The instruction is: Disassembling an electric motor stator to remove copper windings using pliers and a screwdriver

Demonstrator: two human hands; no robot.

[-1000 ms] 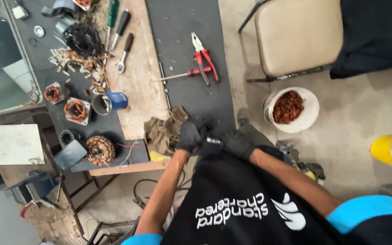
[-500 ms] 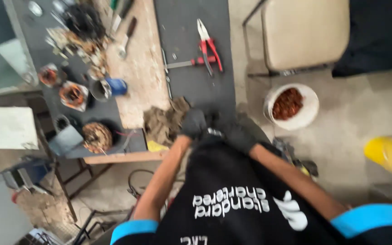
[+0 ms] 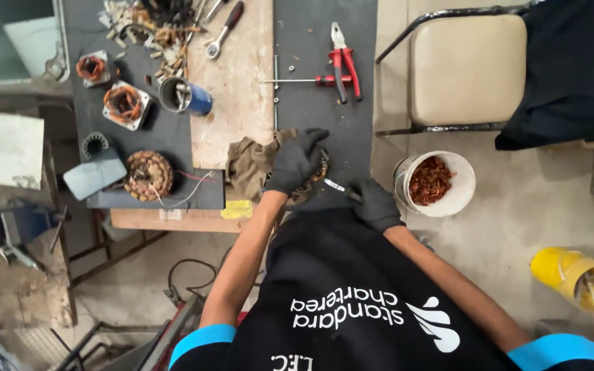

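Your bench: red-handled pliers (image 3: 344, 63) at 12 o'clock, long screwdriver (image 3: 295, 80) just beside them. Wrench (image 3: 224, 30) at 11. Blue-wrapped metal can (image 3: 184, 97) at 10, two copper-wound stators (image 3: 124, 105) beside it. Brown rag (image 3: 249, 163) near the bench's front edge. White bucket of copper scrap (image 3: 436, 183) at 3, cream chair (image 3: 467, 69) at 1, yellow container (image 3: 575, 276) at 4.

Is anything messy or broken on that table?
Yes. A heap of scraps lies scattered at the bench's far end, and loose wires trail from a wound coil. The left hand presses another coil beside a crumpled rag.
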